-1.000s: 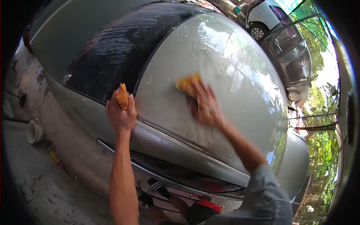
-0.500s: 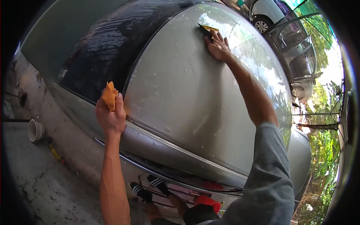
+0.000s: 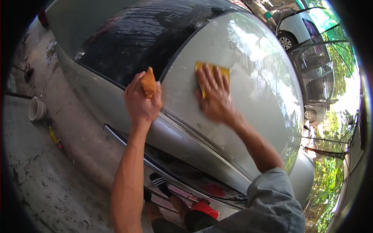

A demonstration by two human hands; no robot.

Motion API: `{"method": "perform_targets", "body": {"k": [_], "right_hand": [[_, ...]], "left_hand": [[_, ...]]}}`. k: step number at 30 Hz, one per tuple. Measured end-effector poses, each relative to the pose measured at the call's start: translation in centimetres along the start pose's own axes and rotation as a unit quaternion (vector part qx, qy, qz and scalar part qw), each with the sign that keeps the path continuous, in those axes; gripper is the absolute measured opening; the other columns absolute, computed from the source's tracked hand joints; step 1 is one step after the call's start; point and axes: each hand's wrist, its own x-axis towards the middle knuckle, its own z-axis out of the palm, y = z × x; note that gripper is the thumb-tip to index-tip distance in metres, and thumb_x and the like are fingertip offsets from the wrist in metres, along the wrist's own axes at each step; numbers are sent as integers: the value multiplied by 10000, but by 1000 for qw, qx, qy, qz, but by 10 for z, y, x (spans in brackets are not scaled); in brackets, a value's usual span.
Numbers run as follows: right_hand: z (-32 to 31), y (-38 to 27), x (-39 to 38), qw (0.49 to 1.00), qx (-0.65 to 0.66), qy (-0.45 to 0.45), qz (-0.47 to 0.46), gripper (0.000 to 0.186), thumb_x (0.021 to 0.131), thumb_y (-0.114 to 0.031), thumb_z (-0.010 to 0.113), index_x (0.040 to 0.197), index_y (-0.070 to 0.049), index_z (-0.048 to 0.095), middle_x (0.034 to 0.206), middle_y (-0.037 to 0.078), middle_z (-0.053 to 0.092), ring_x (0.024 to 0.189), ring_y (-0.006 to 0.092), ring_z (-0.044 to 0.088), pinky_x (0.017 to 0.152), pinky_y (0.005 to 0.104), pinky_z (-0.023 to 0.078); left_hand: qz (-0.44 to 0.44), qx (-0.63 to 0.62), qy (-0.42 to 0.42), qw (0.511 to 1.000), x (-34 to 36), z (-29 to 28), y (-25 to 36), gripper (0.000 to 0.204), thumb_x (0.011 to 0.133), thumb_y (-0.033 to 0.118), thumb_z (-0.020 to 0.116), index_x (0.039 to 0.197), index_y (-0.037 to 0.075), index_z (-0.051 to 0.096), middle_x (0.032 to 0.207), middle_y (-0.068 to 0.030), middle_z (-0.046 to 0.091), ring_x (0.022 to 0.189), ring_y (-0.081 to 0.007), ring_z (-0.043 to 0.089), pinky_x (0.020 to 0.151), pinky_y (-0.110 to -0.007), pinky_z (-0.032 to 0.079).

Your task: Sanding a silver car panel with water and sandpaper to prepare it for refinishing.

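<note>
My left hand [image 3: 143,101] is closed around a bunched orange cloth [image 3: 149,82], which pokes up between thumb and fingers. That hand rests by the roof edge, beside the dark rear window. My right hand [image 3: 216,93] presses a yellow sheet [image 3: 225,72], like sandpaper, against the silver car roof [image 3: 252,101]. Its fingers lie flat and slightly spread over the sheet, and the wrist side is a little blurred. The sheet's underside is hidden now. Wet spots and droplets dot the dull roof.
The wet dark rear window [image 3: 128,42] lies left of the roof. A pale bucket [image 3: 37,109] and a yellow-handled tool [image 3: 53,136] are on the concrete floor at left. A red container [image 3: 205,209] is by my legs. Parked cars [image 3: 316,73] stand beyond the roof.
My right hand has drawn the yellow sheet nearer across the roof, and the hand now lies flatter over it. My left hand with the orange cloth appears farther right in view; the view itself has shifted.
</note>
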Motion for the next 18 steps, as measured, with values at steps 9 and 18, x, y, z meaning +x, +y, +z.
{"method": "perform_targets", "body": {"k": [9,18], "right_hand": [[22,-54,35,998,50,5,45,659,985,-447,360,1499,-37,320,1589,151,263,1450,478,179,1134,650,129],[28,-68,61,991,-42,-36,123,708,986,-504,339,1513,-35,272,1601,137,236,1443,511,155,1100,717,106]], "left_hand": [[-27,-8,-8,1000,-1,6,0,445,852,323,662,1144,-11,626,1191,-164,649,1174,-315,587,1049,-450,382],[-31,-18,0,999,0,12,4,451,847,330,669,1146,-5,628,1195,-156,651,1184,-308,582,1053,-453,379]]}}
